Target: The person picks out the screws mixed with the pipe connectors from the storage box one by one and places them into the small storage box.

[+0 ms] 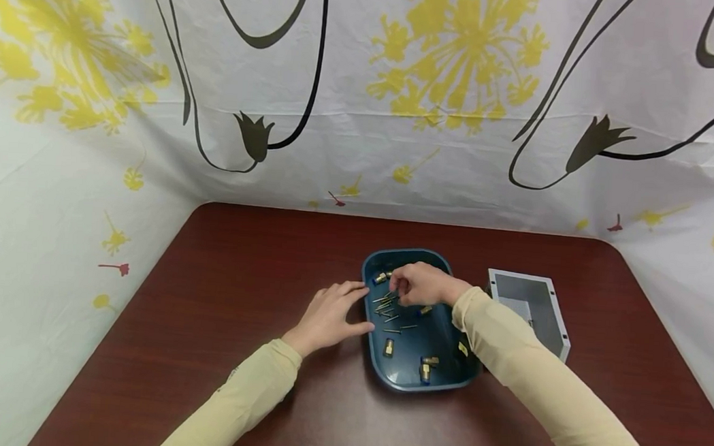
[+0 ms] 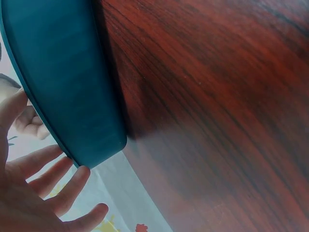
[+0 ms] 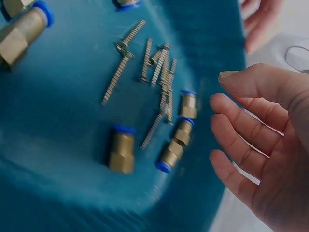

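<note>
A blue plastic tray (image 1: 406,362) stands on the table, holding several loose screws (image 3: 161,79) and brass fittings with blue collars, one of them a brass fitting (image 3: 121,152) lying apart from the others. My left hand (image 1: 329,317) rests with spread fingers along the tray's left rim; in the left wrist view its fingertips touch the rim. Over the tray's far half, my right hand (image 1: 423,285) reaches in above the contents. In the right wrist view its thumb and fingers are loosely bent and apart, with nothing between them.
Right of the tray, partly behind the right sleeve, is a grey open box (image 1: 560,316) with a paler piece inside. The brown wooden table (image 1: 256,264) has a white cloth (image 1: 353,79) with yellow flowers hanging behind and beside it.
</note>
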`<state>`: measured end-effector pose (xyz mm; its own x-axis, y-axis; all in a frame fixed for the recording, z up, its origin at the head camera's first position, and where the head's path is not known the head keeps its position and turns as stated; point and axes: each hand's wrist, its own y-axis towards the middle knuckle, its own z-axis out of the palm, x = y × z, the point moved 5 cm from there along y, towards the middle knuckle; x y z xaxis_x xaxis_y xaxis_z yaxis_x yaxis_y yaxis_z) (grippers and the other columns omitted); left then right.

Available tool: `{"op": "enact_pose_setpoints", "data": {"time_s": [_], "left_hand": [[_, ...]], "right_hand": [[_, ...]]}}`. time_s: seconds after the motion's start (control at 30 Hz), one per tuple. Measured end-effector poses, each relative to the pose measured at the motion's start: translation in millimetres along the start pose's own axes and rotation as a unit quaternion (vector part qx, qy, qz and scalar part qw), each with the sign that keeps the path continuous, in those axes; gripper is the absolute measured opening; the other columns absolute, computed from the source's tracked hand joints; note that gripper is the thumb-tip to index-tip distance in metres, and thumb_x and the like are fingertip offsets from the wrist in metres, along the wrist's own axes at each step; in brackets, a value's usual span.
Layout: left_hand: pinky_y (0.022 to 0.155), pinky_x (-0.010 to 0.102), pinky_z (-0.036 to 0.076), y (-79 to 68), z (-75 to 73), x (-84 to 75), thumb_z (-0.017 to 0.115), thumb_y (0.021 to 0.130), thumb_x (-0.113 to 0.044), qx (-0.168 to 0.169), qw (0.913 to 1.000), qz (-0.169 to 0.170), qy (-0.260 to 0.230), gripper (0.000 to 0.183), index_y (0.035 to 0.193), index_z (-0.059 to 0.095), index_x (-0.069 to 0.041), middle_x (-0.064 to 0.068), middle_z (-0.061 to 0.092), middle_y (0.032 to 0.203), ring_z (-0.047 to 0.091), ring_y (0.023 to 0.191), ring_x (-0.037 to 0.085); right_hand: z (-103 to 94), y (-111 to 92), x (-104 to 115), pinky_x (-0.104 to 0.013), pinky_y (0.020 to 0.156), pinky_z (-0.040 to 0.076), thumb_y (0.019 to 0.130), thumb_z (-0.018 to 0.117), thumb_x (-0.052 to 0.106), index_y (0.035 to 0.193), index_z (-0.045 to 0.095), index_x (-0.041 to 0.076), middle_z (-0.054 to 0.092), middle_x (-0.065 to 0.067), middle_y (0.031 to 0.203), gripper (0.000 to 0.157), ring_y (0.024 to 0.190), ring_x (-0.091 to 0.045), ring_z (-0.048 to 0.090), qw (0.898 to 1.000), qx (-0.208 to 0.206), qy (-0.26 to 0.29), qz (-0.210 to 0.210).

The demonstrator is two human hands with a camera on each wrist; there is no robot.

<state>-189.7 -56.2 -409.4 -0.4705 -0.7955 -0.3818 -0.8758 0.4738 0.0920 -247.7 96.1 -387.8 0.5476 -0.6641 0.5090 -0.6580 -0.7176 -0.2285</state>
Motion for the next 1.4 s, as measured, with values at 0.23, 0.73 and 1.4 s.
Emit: {"op": "enact_pose_setpoints", "data": {"time_s": [0.23,0.73,1.4], "left_hand": [[0.089,0.045,0.033,-1.2,0.3,-1.6,0.062,0.076,-0.048,-0.002,1.0000,0.005,0.002,0.065,0.128,0.048,-0.011,0.004,0.043,0.129,0.042,0.112,0.022],[0.089,0.046,0.032,-0.8,0.2,-3.1,0.062,0.076,-0.048,0.001,1.0000,0.004,0.001,0.065,0.128,0.048,-0.011,0.004,0.043,0.129,0.041,0.113,0.022],[0.089,0.046,0.032,-1.3,-2.7,-2.4,0.062,0.077,-0.047,0.001,1.0000,0.003,-0.002,0.065,0.128,0.048,-0.010,0.004,0.042,0.130,0.041,0.114,0.023]], "right_hand": [[20.7,11.6,-2.1,-0.027,0.063,0.043,0.075,0.064,0.003,0.091,0.061,0.007,0.057,0.003,0.078,0.016,0.068,-0.009,0.052,1.000,0.006,-0.007,-0.006],[40.5,20.5,-7.3,-0.029,0.067,0.043,0.074,0.066,0.001,0.087,0.061,0.010,0.056,0.003,0.080,0.016,0.073,-0.010,0.052,1.000,0.004,-0.004,0.014],[50.9,26.3,-12.4,-0.024,0.056,0.041,0.071,0.059,-0.005,0.082,0.060,0.008,0.054,0.004,0.068,0.017,0.059,-0.008,0.049,0.999,-0.011,0.042,-0.009]]}}
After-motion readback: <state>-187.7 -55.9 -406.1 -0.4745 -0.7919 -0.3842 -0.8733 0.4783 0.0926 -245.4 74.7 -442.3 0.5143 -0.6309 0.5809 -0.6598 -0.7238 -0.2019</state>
